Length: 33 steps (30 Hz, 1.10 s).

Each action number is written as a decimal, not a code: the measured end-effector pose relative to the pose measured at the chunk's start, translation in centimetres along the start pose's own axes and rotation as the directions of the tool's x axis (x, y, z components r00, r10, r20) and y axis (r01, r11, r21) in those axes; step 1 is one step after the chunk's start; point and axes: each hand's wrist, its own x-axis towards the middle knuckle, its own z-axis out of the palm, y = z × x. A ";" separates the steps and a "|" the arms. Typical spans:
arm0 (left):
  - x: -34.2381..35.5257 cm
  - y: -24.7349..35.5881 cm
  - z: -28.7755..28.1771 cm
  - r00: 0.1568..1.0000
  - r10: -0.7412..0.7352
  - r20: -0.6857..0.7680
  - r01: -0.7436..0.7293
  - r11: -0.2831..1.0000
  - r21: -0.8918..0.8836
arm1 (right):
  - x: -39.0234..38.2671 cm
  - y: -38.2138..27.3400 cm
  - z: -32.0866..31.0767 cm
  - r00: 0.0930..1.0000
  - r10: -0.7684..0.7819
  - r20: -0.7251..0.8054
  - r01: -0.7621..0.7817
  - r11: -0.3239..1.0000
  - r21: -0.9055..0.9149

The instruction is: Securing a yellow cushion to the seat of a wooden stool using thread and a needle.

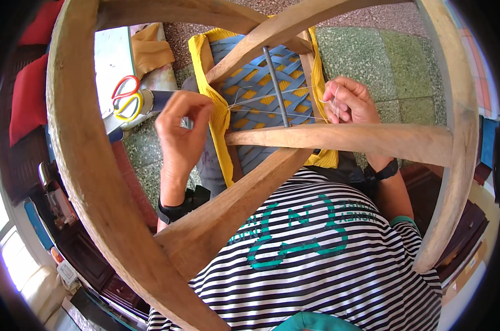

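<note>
An upturned wooden stool (338, 136) lies across my lap, its curved legs rising around my arms. Blue webbing straps (255, 157) are woven under its seat. Yellow ribbed fabric (221, 144) is folded over the seat frame's edges. White thread (272, 112) runs in several strands across the underside between the two fabric edges. My right hand (353, 102) is closed at the right edge, with loops of the thread in its fingers. At the left edge, my left hand (181, 129) is pinched beside the fabric; whatever its fingertips hold is hidden.
A dark metal rod (276, 85) spans the stool's crossed braces over the webbing. Scissors with red and yellow handles (129, 105) lie to the left, by a dark blue cylinder (160, 100) and a brown cloth piece (152, 49). A red cushion (29, 99) is farther left, above a tiled floor (354, 55).
</note>
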 end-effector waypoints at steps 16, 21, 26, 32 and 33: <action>1.9 1.0 1.2 0.871 0.172 0.460 -0.426 0.730 0.534 | 0.0 -0.1 -0.5 0.998 -0.031 0.055 0.022 0.987 0.159; 1.9 0.4 1.1 0.865 0.182 0.467 -0.424 0.763 0.488 | -0.2 -0.1 -0.8 0.989 -0.082 0.125 0.044 0.960 0.278; 1.4 -0.1 0.9 0.908 0.113 0.403 -0.286 0.870 0.401 | -0.2 -0.8 -1.2 0.987 -0.100 0.129 0.050 0.938 0.343; 0.8 0.9 0.2 0.925 0.013 0.379 -0.080 0.984 0.160 | 0.1 0.0 -0.2 0.998 -0.054 0.028 0.049 0.987 0.156; 0.6 0.6 0.2 0.926 0.012 0.378 -0.079 0.984 0.161 | 0.2 0.3 0.0 0.998 -0.039 0.051 0.032 0.990 0.139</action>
